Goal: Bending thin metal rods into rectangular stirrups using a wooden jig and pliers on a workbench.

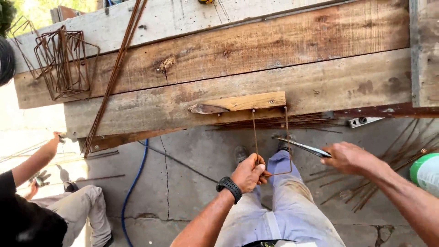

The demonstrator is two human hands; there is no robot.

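My left hand grips the near corner of a thin rusty steel rod bent into a rectangular loop. The loop's far end reaches a small wooden block fixed to the edge of a plank workbench. My right hand holds a metal bending tool whose tip meets the loop's right side. A black watch sits on my left wrist. My legs in pale trousers stand below the hands.
A pile of bent rusty stirrups sits at the bench's left end, with long rods lying across it. More rods lie on the concrete floor at right, near a green container. A blue hose runs along the floor. Another person works at left.
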